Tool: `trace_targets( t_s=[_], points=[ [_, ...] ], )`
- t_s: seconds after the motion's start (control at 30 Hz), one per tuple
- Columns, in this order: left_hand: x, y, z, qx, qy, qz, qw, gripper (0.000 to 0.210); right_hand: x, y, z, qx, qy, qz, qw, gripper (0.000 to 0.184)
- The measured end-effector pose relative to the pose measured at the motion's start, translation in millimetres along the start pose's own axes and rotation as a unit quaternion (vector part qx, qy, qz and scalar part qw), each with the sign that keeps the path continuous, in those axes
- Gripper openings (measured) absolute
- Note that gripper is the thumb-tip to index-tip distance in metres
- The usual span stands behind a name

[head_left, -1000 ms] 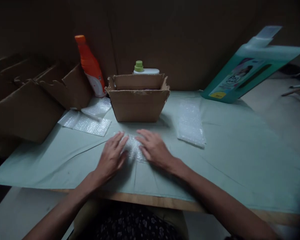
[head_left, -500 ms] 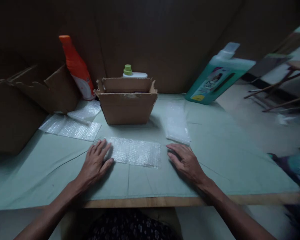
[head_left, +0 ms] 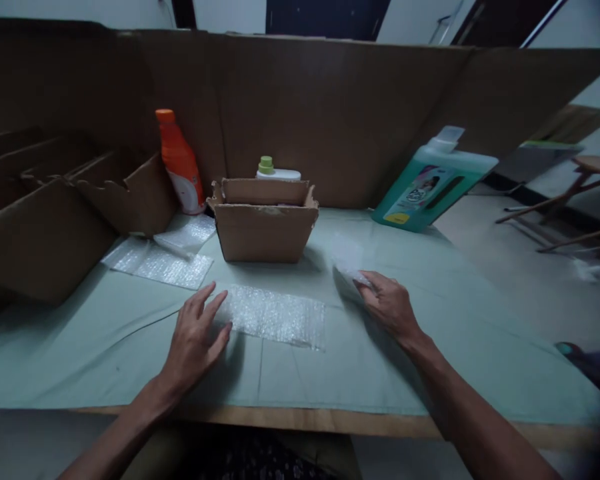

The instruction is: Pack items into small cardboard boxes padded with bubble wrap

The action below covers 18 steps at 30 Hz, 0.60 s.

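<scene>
Pale-green cloth-covered tabletop (head_left: 455,333). One translucent bubble-wrap strip (head_left: 347,255), near end pinched in right grip (head_left: 391,303); likely light, limp, slippery, best held by edge. Left grip (head_left: 193,340): wide, beside flat translucent bubble-wrap sheet (head_left: 280,317). Brown cardboard box (head_left: 265,233): beyond, between grips.

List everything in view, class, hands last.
flat bubble wrap: 1, clear, centre
held bubble wrap: 1, clear, right
other bubble wrap: 2, clear, left
small box: 1, brown, rear centre
large boxes: count unclear, brown, left
orange bottle: 1, orange, rear left
white bottle: 1, white, behind small box
jug: 1, green, rear right
cardboard screen: 1, brown, back
tablecloth: 1, mint, foreground
stool: 1, brown, far right
left hand: 1, bare, near flat bubble wrap
right hand: 1, bare, gripping held bubble wrap
</scene>
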<state>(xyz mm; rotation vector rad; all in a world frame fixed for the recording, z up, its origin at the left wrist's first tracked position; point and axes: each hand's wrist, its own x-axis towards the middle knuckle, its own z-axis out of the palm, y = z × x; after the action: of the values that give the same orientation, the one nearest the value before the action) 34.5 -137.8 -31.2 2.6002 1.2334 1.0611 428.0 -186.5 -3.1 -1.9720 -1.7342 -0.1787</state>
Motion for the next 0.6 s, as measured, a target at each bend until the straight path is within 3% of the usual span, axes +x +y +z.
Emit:
trace_targets(
  t_s=[0.1, 0.2, 0.3, 0.33, 0.4, 0.47, 0.53, 0.57, 0.6],
  points=[
    [17, 35, -0.8, -0.1, -0.004, -0.009, 0.995, 0.068, -9, -53, -22, 0.099, 0.007, -0.054, 0.994, 0.026],
    [31, 59, 1.9, -0.255, -0.078, -0.007, 0.964, 0.088, -18, -108, -34, 0.224, -0.079, -0.172, 0.956, 0.033],
    [39, 63, -9.4, -0.324, -0.102, 0.039, 0.94, 0.055, -20, -142, -37, 0.333, -0.157, -0.299, 0.88, 0.043],
    [41, 58, -17.9, -0.316, -0.081, 0.049, 0.944, 0.041, -19, -146, -37, 0.349, -0.159, -0.309, 0.87, 0.043],
    [45, 38, -38.8, -0.25, 0.013, 0.042, 0.967, 0.028, -17, -141, -36, 0.355, -0.137, -0.266, 0.886, 0.043],
    [52, 7, -57.4, -0.135, 0.135, 0.02, 0.981, 0.03, -15, -127, -29, 0.343, -0.106, -0.176, 0.917, 0.035],
    [62, -31, -66.5, -0.02, 0.224, -0.016, 0.974, 0.033, -15, -109, -18, 0.326, -0.093, -0.1, 0.936, 0.026],
    [68, -50, -67.0, 0.027, 0.229, -0.044, 0.972, 0.035, -16, -99, -10, 0.314, -0.095, -0.075, 0.942, 0.023],
    [72, -68, -65.4, 0.066, 0.193, -0.078, 0.976, 0.039, -18, -91, -3, 0.3, -0.099, -0.061, 0.947, 0.022]
  ],
)
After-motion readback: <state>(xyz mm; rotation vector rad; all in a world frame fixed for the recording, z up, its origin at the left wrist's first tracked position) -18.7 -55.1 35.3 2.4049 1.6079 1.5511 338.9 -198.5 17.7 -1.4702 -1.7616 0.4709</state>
